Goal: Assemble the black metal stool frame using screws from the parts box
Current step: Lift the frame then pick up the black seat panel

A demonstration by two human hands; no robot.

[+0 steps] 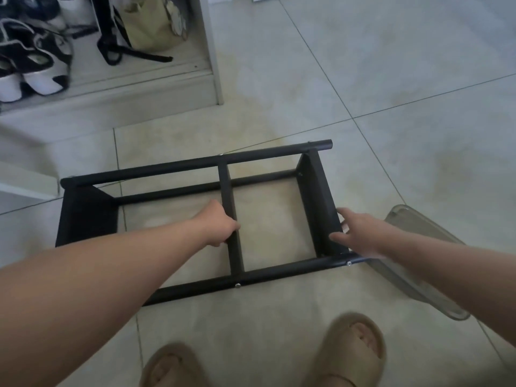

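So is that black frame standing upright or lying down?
Lying down. The black frame has its long tubes running level over the tiled floor, and the left hand grips its middle crossbar.

The black metal stool frame (pixel 195 164) lies on its side on the tiled floor (pixel 391 107), with silver screw heads (pixel 238 285) showing in its nearest tube. The left hand (pixel 219 226) grips the middle crossbar (pixel 236 255), while the right hand (pixel 360 233) touches the right end panel (pixel 321 208) with its fingers spread. A clear plastic box (pixel 413 222) lies under the right forearm, and two tan slippers (pixel 351 347) stand at the bottom edge.
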